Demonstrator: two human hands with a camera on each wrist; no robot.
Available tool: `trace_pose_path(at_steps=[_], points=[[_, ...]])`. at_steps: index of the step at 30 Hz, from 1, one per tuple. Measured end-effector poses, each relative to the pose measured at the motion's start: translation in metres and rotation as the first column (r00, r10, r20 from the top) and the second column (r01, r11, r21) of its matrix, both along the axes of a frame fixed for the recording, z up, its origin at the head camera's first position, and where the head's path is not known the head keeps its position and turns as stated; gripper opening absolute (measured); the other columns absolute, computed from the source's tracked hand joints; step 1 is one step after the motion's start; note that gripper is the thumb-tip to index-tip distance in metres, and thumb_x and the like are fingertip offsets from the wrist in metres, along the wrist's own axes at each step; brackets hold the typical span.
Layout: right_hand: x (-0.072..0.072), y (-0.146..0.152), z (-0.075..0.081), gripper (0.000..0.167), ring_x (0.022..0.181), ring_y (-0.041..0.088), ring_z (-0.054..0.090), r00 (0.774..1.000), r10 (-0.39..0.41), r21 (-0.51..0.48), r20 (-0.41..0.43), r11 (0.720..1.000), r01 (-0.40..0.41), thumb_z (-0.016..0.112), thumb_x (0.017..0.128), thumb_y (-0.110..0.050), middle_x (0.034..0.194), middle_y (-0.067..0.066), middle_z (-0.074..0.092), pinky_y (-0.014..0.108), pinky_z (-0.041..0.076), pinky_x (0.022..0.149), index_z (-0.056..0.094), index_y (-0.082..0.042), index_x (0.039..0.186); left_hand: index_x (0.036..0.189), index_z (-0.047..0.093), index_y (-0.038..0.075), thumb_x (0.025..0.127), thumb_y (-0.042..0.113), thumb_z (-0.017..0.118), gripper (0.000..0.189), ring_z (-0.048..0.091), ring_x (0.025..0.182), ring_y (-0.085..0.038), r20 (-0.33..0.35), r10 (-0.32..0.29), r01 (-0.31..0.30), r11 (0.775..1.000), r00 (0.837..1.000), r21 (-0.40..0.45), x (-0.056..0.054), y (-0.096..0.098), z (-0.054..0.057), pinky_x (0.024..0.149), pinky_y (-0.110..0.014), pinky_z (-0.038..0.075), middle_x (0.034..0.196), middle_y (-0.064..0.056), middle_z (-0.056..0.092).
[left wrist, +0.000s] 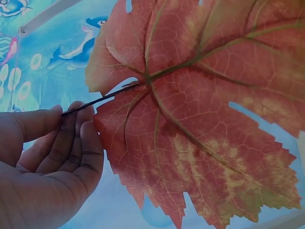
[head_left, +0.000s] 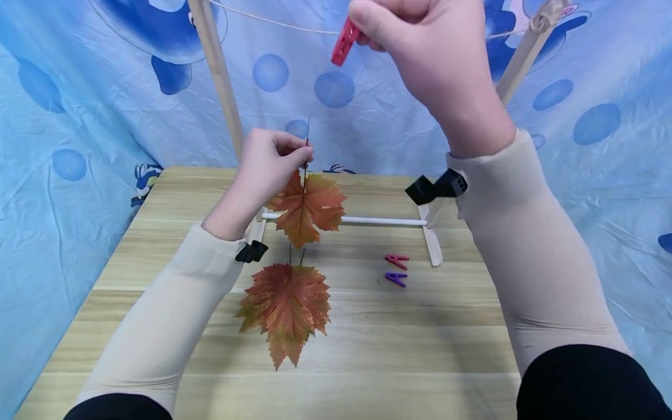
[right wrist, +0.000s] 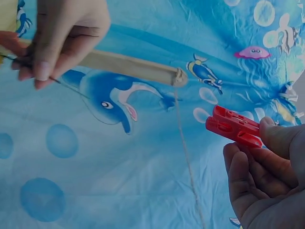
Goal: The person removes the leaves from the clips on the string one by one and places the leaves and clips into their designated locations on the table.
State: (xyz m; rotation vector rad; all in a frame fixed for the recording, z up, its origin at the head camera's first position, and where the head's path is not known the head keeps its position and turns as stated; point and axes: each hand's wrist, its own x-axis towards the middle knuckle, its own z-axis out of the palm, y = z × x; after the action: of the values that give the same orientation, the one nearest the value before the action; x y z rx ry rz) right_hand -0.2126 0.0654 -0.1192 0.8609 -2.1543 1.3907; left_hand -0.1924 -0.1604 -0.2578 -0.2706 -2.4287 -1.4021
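Between thumb and fingers, my left hand (head_left: 273, 160) pinches the thin dark stem of an orange-red maple leaf (head_left: 310, 207), which hangs below the hand above the table. In the left wrist view the veined leaf (left wrist: 190, 119) fills much of the picture, its stem running into the pinch. My right hand (head_left: 420, 52) is raised higher, near the string (head_left: 283, 24), and pinches a red clothespin (head_left: 345, 42). The right wrist view shows this clothespin (right wrist: 236, 126) held by its handle end between thumb and fingers, apart from the string.
The string spans two wooden posts (head_left: 217, 76) of a stand with a white crossbar (head_left: 383, 221). On the wooden table (head_left: 409, 361) lie more maple leaves (head_left: 289, 309), a pink-red clothespin (head_left: 396, 261) and a purple clothespin (head_left: 396, 279). A blue patterned cloth (head_left: 68, 233) hangs behind.
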Motion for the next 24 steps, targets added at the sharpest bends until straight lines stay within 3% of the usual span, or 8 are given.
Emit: trace_pose_path(at_steps=[4, 7, 10, 13, 17, 20, 24], points=[[0.011, 0.010, -0.017, 0.017, 0.089, 0.016, 0.070, 0.998, 0.026, 0.047, -0.051, 0.999, -0.024, 0.076, 0.095, -0.024, 0.095, 0.003, 0.077, 0.027, 0.053, 0.088, 0.082, -0.010, 0.103, 0.094, 0.082, 0.004, 0.096, 0.012, 0.073, 0.012, 0.068, 0.075, -0.022, 0.014, -0.017, 0.017, 1.000, 1.000, -0.022, 0.008, -0.003, -0.005, 0.057, -0.024, 0.047, 0.082, -0.008, 0.075], [0.019, 0.017, -0.033, 0.016, 0.080, 0.015, 0.070, 1.000, 0.023, 0.061, 0.015, 0.998, -0.024, 0.077, 0.094, -0.023, 0.093, 0.003, 0.077, 0.023, 0.052, 0.074, 0.082, -0.010, 0.101, 0.093, 0.082, 0.005, 0.096, 0.012, 0.073, 0.012, 0.067, 0.073, -0.023, 0.038, -0.029, 0.030, 0.998, 0.999, -0.046, 0.016, -0.003, -0.010, 0.057, -0.024, 0.046, 0.083, -0.009, 0.074], [0.025, 0.025, -0.051, 0.016, 0.063, 0.017, 0.060, 0.996, 0.024, 0.064, 0.084, 0.998, -0.029, 0.078, 0.093, -0.022, 0.090, 0.004, 0.076, 0.024, 0.040, 0.056, 0.082, -0.009, 0.100, 0.095, 0.082, 0.005, 0.097, 0.013, 0.072, 0.013, 0.066, 0.071, -0.023, 0.073, -0.036, 0.040, 0.997, 0.997, -0.062, 0.023, -0.003, -0.015, 0.058, -0.025, 0.047, 0.083, -0.010, 0.074], [0.030, 0.034, -0.068, 0.015, 0.054, 0.018, 0.044, 0.989, 0.034, 0.075, 0.142, 0.996, -0.045, 0.078, 0.093, -0.021, 0.086, 0.005, 0.075, 0.028, 0.027, 0.050, 0.082, -0.008, 0.099, 0.097, 0.081, 0.005, 0.098, 0.014, 0.071, 0.013, 0.065, 0.069, -0.022, 0.109, -0.049, 0.057, 0.996, 0.993, -0.074, 0.028, -0.004, -0.020, 0.059, -0.027, 0.049, 0.083, -0.008, 0.074], [0.034, 0.045, -0.093, 0.016, 0.058, 0.018, 0.052, 0.969, 0.059, 0.102, 0.239, 0.991, -0.086, 0.078, 0.093, -0.021, 0.085, 0.003, 0.075, 0.029, 0.033, 0.050, 0.082, -0.008, 0.101, 0.098, 0.081, 0.005, 0.098, 0.014, 0.071, 0.013, 0.066, 0.069, -0.020, 0.157, -0.061, 0.075, 0.994, 0.986, -0.084, 0.034, -0.005, -0.028, 0.061, -0.028, 0.051, 0.081, -0.006, 0.074], [0.036, 0.054, -0.112, 0.017, 0.070, 0.019, 0.065, 0.945, 0.061, 0.121, 0.320, 0.987, -0.105, 0.079, 0.093, -0.026, 0.087, 0.000, 0.076, 0.030, 0.040, 0.054, 0.082, -0.012, 0.101, 0.097, 0.080, 0.004, 0.098, 0.013, 0.072, 0.013, 0.067, 0.069, -0.020, 0.196, -0.062, 0.080, 0.993, 0.979, -0.085, 0.037, -0.006, -0.035, 0.059, -0.029, 0.052, 0.081, -0.004, 0.074], [0.039, 0.065, -0.134, 0.019, 0.079, 0.020, 0.071, 0.915, 0.051, 0.127, 0.400, 0.986, -0.110, 0.079, 0.091, -0.034, 0.088, -0.002, 0.076, 0.029, 0.049, 0.060, 0.081, -0.018, 0.101, 0.096, 0.080, 0.004, 0.097, 0.012, 0.072, 0.012, 0.067, 0.068, -0.023, 0.237, -0.066, 0.088, 0.993, 0.969, -0.084, 0.039, -0.007, -0.044, 0.056, -0.029, 0.051, 0.081, -0.005, 0.074]])
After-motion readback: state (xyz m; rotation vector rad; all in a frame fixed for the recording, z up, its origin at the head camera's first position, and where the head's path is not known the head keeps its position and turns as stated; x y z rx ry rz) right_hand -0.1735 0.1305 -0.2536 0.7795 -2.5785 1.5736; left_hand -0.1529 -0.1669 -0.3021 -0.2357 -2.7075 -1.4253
